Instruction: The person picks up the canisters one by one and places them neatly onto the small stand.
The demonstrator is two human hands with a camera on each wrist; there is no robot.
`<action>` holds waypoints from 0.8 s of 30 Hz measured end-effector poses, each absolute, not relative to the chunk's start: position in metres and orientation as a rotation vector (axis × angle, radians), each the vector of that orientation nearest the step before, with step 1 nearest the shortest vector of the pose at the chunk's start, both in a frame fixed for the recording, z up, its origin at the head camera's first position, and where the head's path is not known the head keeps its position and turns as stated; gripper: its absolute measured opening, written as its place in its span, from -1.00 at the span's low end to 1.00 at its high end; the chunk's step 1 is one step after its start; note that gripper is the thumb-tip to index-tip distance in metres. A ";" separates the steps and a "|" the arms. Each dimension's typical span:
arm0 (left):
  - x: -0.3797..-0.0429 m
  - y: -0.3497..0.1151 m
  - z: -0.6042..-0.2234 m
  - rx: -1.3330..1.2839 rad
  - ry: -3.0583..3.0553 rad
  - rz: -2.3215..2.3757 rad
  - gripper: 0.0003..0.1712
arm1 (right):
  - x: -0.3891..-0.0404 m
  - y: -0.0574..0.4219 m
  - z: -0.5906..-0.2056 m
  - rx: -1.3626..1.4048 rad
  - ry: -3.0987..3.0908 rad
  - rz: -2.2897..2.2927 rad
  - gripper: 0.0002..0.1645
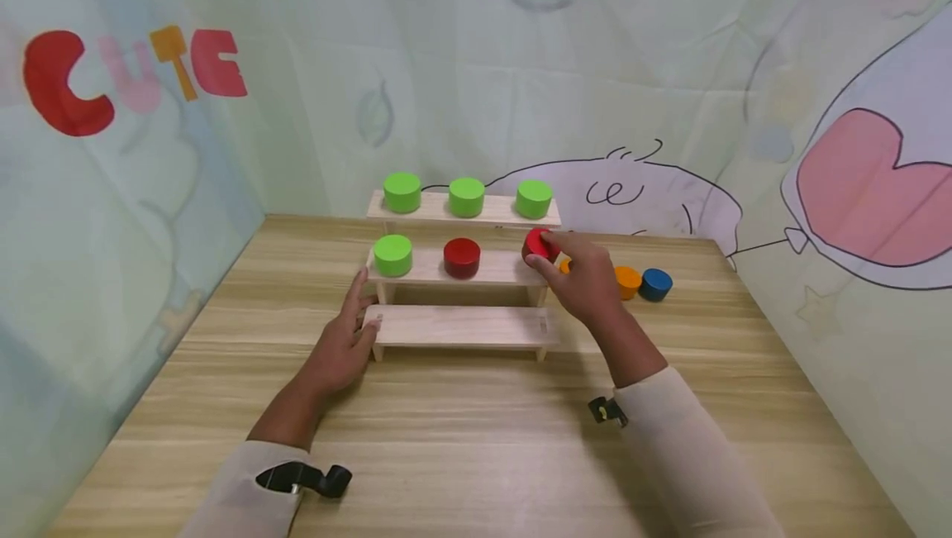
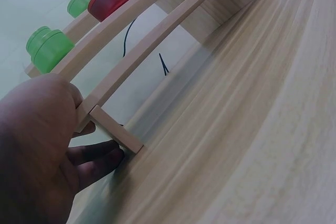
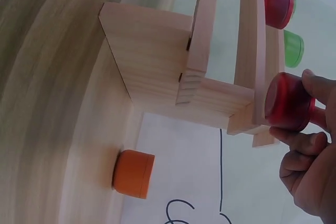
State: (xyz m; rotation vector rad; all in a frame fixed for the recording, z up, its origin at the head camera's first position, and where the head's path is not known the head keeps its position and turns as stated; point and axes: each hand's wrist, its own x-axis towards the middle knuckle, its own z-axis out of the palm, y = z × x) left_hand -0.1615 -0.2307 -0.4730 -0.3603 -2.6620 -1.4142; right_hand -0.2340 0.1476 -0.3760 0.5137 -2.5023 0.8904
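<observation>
A three-step wooden rack (image 1: 461, 327) stands on the table. Between thumb and fingers, my right hand (image 1: 590, 280) pinches a red round block (image 3: 286, 103) at the right end of the middle step; whether the block bears on the wood is unclear. At the rack's left end, my left hand (image 1: 344, 348) rests with extended fingers, its thumb touching the end of the bottom step. Another red round block (image 1: 462, 259) sits mid-way along the middle step, and a green round block (image 1: 392, 255) at its left. Three green round blocks (image 1: 466, 197) line the top step.
Right of the rack, an orange round block (image 1: 627, 282) and a blue one (image 1: 656, 284) lie on the wooden table (image 1: 476, 439). More orange shows partly behind my right hand. A printed curtain (image 1: 312, 92) hangs behind and along both sides.
</observation>
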 end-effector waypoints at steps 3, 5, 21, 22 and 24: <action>-0.162 -0.231 -0.473 -0.356 -2.660 -1.408 -0.05 | -0.235 0.146 -0.378 0.484 -2.555 0.897 -0.36; -0.162 -0.231 -0.473 -0.361 -2.657 -1.406 -0.05 | -0.235 0.144 -0.379 0.461 -2.592 0.903 -0.35; -0.160 -0.230 -0.474 -0.350 -2.659 -1.398 -0.05 | -0.235 0.139 -0.381 0.420 -2.704 0.884 -0.27; -0.160 -0.230 -0.474 -0.352 -2.658 -1.398 -0.05 | -0.235 0.139 -0.382 0.415 -2.708 0.888 -0.25; -0.160 -0.230 -0.474 -0.357 -2.657 -1.399 -0.06 | -0.235 0.139 -0.383 0.404 -2.715 0.891 -0.22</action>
